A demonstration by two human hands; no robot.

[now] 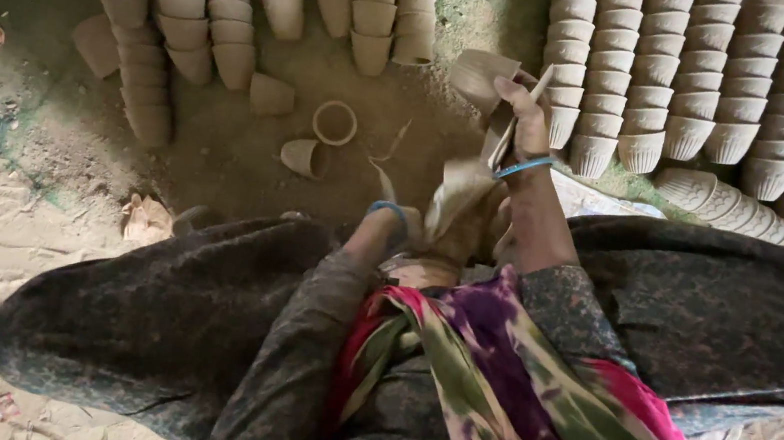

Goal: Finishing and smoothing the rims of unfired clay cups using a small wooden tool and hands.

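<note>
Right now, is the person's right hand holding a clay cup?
Yes, the right hand grips a clay cup raised above the sandy ground.

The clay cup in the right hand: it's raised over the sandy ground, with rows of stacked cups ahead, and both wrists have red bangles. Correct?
Not quite. The bangles are blue, not red, as the head view shows. The rest holds: the right hand lifts a clay cup over the sandy ground, with the rows of stacked cups ahead.

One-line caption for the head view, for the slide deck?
Right hand holds a clay cup, left hand low at the lap, above nested stacks of clay cups on the dirt floor.
</note>
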